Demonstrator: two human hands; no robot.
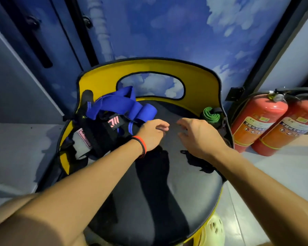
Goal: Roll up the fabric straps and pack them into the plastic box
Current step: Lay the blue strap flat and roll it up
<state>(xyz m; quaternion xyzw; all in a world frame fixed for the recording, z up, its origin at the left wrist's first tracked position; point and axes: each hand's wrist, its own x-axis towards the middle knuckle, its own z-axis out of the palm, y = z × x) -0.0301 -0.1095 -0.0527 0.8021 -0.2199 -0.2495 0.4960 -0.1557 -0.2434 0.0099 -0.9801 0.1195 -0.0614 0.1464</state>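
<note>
Left forearm (pixel 96 167) hides part of black straps (pixel 100 137) on chair (pixel 194 183)

Blue strap (pixel 117 105) was left unrolled, looped loosely and draped over a heap of black straps (pixel 103 137) at the left rear of the seat (pixel 185 192). A pink logo patch was seen face up on one of them. A green-edged roll (pixel 210 113) was found wound, spiral end showing, at the right rear. A crumpled black strap (pixel 194 159) was laid right of centre.
</note>
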